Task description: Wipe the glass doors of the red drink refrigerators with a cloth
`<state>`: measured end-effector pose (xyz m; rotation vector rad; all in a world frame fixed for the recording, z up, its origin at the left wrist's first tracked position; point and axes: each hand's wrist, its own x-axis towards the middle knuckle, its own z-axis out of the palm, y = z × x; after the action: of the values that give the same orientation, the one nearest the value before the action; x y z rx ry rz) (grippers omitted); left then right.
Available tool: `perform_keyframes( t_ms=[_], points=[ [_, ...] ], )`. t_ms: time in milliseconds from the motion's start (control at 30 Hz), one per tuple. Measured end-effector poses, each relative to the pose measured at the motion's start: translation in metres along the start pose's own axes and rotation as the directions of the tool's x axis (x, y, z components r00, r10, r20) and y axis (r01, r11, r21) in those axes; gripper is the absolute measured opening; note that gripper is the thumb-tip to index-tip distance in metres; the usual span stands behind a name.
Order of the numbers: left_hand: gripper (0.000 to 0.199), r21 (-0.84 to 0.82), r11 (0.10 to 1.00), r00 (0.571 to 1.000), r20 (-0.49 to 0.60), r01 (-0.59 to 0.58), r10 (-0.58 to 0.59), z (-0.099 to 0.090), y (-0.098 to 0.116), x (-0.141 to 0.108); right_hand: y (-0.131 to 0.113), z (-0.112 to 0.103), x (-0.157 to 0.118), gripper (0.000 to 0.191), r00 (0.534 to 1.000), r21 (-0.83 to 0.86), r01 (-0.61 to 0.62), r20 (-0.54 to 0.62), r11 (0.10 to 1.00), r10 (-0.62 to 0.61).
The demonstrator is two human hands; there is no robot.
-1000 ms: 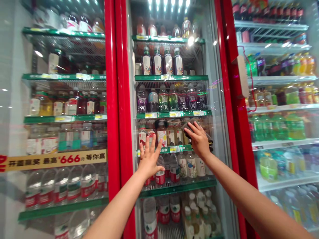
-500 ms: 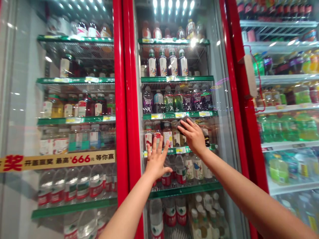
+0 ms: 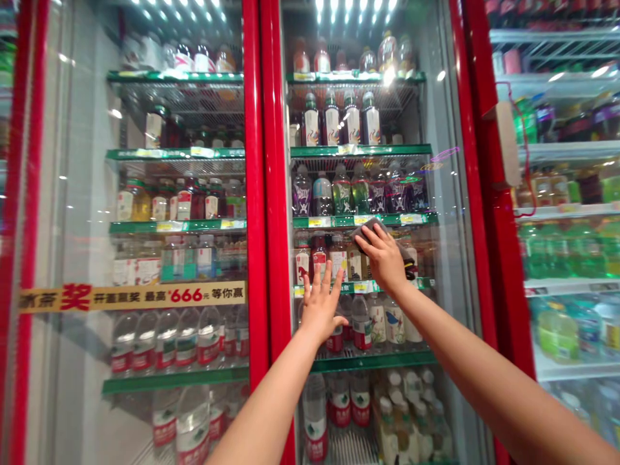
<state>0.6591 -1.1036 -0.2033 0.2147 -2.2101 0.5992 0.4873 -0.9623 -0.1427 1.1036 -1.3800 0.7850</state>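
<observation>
My left hand [image 3: 320, 303] lies against the glass door [image 3: 448, 245] of the middle fridge, its fingers spread and nothing in it. Higher up and to its right, my right hand [image 3: 387, 261] presses a dark grey cloth [image 3: 369, 226] to the same glass. The fingers lie over the cloth, and part of it shows beyond the hand on the right. Behind the glass, bottled drinks [image 3: 312, 126] stand upright in rows on green-edged shelves [image 3: 361, 152]. My hands and the cloth hide some bottles on the fourth and fifth shelves.
A red door frame [image 3: 277, 213] runs upright left of my hands. Beyond it, another glass-fronted fridge holds more bottles [image 3: 185, 336] and bears a gold promotional strip [image 3: 130, 296]. On the right stand shelves of green drinks [image 3: 557, 252], beside a red frame with a dangling red cord [image 3: 527, 174].
The view has turned left, so the fridges sit further right in it and more of the left one shows. Both hands remain on the glass; the right still holds the cloth.
</observation>
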Motion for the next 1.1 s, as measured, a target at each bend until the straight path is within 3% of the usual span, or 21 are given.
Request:
perform_keyframes(
  t_ms=[67, 133, 233, 367, 500, 567, 633, 700, 767, 867, 967, 1033, 1100],
  points=[
    [0.125, 0.02, 1.0, 1.0, 0.003, -0.013, 0.012, -0.003, -0.003, -0.009, -0.02, 0.006, -0.004, 0.057, 0.997, 0.015, 0.053, 0.05, 0.999, -0.053],
    [0.106, 0.039, 0.998, 0.999, 0.019, -0.044, 0.043, -0.008, -0.012, -0.024, -0.029, 0.004, -0.022, 0.057, 0.971, 0.054, 0.179, 0.153, 0.982, -0.185],
    [0.088, 0.073, 0.995, 0.997, 0.041, -0.069, 0.066, -0.015, -0.034, -0.048, -0.017, -0.01, -0.046, 0.061, 0.911, 0.115, 0.309, 0.247, 0.944, -0.329],
    [0.09, 0.12, 0.993, 0.999, 0.042, -0.008, 0.003, -0.017, -0.056, -0.069, 0.0, -0.009, -0.029, 0.059, 0.974, 0.084, 0.171, 0.133, 0.982, -0.181],
    [0.091, 0.139, 0.99, 0.999, 0.041, -0.024, 0.019, -0.011, -0.063, -0.073, -0.034, 0.017, -0.006, 0.059, 0.998, 0.065, 0.053, 0.024, 0.996, -0.055],
    [0.092, 0.143, 0.989, 0.999, 0.032, -0.033, 0.029, -0.007, -0.064, -0.072, -0.055, 0.026, -0.015, 0.059, 0.995, 0.056, 0.09, 0.045, 0.994, -0.093],
    [0.097, 0.151, 0.988, 0.999, 0.018, -0.037, 0.035, -0.005, -0.064, -0.073, -0.065, 0.025, -0.034, 0.057, 0.967, 0.064, 0.221, 0.113, 0.973, -0.227],
    [0.102, 0.171, 0.984, 0.999, 0.002, -0.046, 0.046, -0.003, -0.064, -0.074, -0.061, 0.018, -0.048, 0.057, 0.903, 0.083, 0.378, 0.19, 0.922, -0.386],
    [0.103, 0.2, 0.978, 0.998, -0.016, -0.058, 0.062, -0.001, -0.064, -0.076, -0.051, 0.011, -0.047, 0.058, 0.865, 0.067, 0.444, 0.227, 0.894, -0.447],
    [0.1, 0.233, 0.971, 0.997, -0.04, -0.059, 0.07, 0.001, -0.064, -0.077, -0.048, 0.013, -0.017, 0.058, 0.925, -0.016, 0.339, 0.19, 0.941, -0.33],
    [0.096, 0.234, 0.971, 0.997, -0.047, -0.045, 0.058, 0.002, -0.063, -0.077, -0.072, 0.031, 0.013, 0.056, 0.974, -0.039, 0.201, 0.112, 0.979, -0.196],
    [0.093, 0.224, 0.974, 0.998, -0.033, -0.039, 0.048, 0.003, -0.062, -0.076, -0.091, 0.042, 0.016, 0.055, 0.979, -0.024, 0.183, 0.1, 0.983, -0.18],
    [0.09, 0.216, 0.976, 0.999, -0.013, -0.031, 0.035, 0.003, -0.06, -0.077, -0.102, 0.045, 0.006, 0.053, 0.956, 0.003, 0.258, 0.143, 0.966, -0.256]
  ],
)
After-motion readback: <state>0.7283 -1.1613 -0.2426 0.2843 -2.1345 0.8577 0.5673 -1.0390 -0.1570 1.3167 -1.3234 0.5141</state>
